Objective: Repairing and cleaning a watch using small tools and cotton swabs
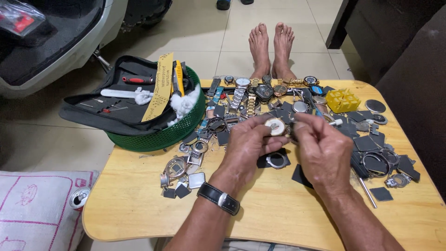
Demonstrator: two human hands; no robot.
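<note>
We hold a round watch case over the wooden table.
Our left hand pinches it; right hand fingertips closed beside it, above a metal ring and loose watches.

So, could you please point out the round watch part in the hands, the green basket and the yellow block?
round watch part [276, 126], head view, on its pale face.
green basket [162, 135], head view, on its front wall.
yellow block [343, 100], head view, on its top.

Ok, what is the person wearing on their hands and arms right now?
Both forearms are bare, with no sleeves in view. The left hand has a black strap with a silver buckle around its wrist. The right hand wears nothing: no glove, ring or band shows.
</note>
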